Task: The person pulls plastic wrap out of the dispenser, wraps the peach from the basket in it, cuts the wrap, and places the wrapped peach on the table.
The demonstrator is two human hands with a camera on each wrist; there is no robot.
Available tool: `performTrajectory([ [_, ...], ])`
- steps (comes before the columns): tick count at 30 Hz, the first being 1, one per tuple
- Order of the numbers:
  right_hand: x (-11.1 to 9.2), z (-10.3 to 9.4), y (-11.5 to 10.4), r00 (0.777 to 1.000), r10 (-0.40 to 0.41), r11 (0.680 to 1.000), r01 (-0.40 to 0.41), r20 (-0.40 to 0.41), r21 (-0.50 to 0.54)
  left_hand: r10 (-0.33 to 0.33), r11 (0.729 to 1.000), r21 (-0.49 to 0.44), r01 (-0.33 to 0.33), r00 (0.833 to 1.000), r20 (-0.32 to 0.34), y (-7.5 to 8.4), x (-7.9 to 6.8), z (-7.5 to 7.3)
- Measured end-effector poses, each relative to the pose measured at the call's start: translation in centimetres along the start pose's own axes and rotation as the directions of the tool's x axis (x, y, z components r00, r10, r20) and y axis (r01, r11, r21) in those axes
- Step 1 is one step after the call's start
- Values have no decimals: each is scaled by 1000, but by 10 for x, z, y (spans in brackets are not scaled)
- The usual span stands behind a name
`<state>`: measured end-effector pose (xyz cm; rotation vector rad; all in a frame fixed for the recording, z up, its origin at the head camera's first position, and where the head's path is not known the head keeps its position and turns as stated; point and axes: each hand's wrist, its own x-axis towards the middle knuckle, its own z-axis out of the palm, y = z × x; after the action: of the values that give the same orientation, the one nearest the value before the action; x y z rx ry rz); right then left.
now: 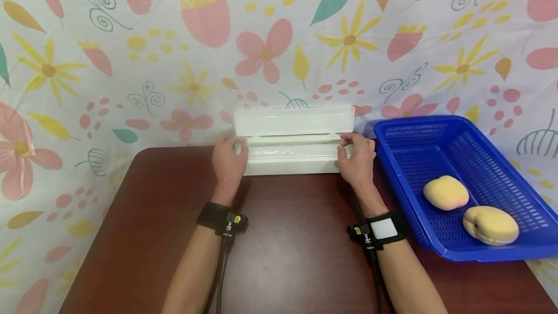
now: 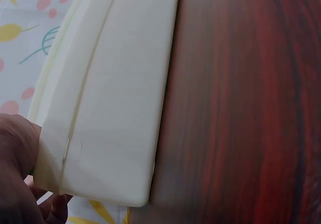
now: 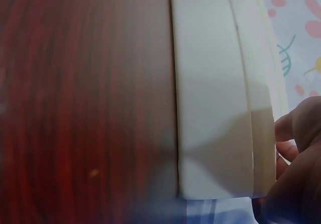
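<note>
A long white cling film dispenser [image 1: 294,164] lies across the far edge of the table, its lid [image 1: 294,121] raised against the patterned cloth. Shiny clear film [image 1: 287,150] shows inside the open box. My left hand [image 1: 229,160] grips the left end, thumb and index finger curled at the corner. At the opposite end, my right hand [image 1: 358,159] holds the box in much the same way. Both wrist views show the smooth front wall [image 2: 120,108] close up, with fingers [image 3: 287,151] around the end and partly hidden behind it.
To the right stands a blue plastic basket [image 1: 392,178] holding two yellow peaches, one peach [image 1: 445,193] farther back and another peach [image 1: 490,226] nearer. Behind the dark brown table [image 1: 296,246] hangs a flower-patterned cloth [image 1: 174,52]. Cables run along both forearms.
</note>
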<state>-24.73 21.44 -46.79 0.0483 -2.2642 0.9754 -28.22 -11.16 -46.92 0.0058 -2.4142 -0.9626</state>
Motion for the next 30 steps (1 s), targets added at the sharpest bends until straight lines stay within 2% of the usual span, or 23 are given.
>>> performTrajectory([
  [10,0,0,-1,1000,-15,1000,15,-13,-6,-39,999,-15,39,999,7,0,-1,2],
  [20,2,0,1,1000,-13,1000,13,-4,-24,-12,999,-41,12,1000,-5,-1,-1,3],
  [30,2,-1,-1,1000,-4,1000,4,-6,-15,-13,998,-56,13,1000,0,0,-3,3],
])
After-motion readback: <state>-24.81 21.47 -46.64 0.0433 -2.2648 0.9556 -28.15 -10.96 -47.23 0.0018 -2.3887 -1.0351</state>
